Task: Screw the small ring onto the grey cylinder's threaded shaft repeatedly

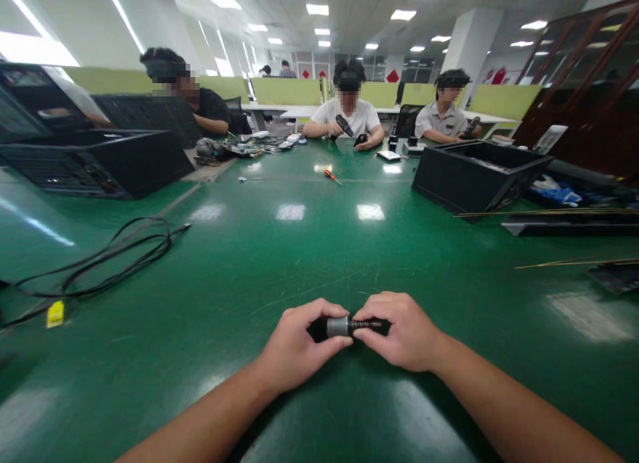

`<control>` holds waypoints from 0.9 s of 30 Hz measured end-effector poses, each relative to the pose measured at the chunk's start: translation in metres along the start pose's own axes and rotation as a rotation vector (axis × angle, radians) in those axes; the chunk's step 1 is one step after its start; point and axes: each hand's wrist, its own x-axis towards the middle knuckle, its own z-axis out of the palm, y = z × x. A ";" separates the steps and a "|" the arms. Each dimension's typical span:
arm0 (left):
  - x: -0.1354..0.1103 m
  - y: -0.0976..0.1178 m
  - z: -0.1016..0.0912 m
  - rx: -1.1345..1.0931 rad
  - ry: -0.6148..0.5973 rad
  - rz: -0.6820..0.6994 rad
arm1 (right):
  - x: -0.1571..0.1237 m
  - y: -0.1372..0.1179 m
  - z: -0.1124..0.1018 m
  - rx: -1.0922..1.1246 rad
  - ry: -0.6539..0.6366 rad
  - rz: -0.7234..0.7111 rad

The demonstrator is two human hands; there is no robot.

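Low in the middle of the view, my left hand [307, 346] grips a small grey metal cylinder [338, 326] between thumb and fingers. From its right end sticks out a thin dark shaft [367, 324] that looks ringed or spring-wound, with a narrow tip. Around this shaft, close to the cylinder, my right hand [403, 333] is closed in a pinch. The part lies sideways just over the green table [309, 257]; whether it touches the surface I cannot tell. Its left end is hidden by my left fingers.
Black cables [124, 260] with a yellow tag [55, 314] lie on the left. Black computer cases stand at left [94, 167] and right [464, 177]. An orange screwdriver [329, 175] lies farther back. Across the table a person [344, 117] holds a power drill [343, 124]; two others sit alongside.
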 end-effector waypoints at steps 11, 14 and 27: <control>-0.001 0.000 0.000 0.012 0.006 0.009 | 0.001 0.002 -0.001 0.015 -0.010 0.019; -0.001 0.001 0.001 0.013 0.001 -0.001 | 0.001 0.001 -0.001 0.014 -0.010 0.019; -0.001 -0.002 -0.001 0.038 -0.002 -0.004 | 0.001 0.000 -0.001 -0.003 -0.019 0.051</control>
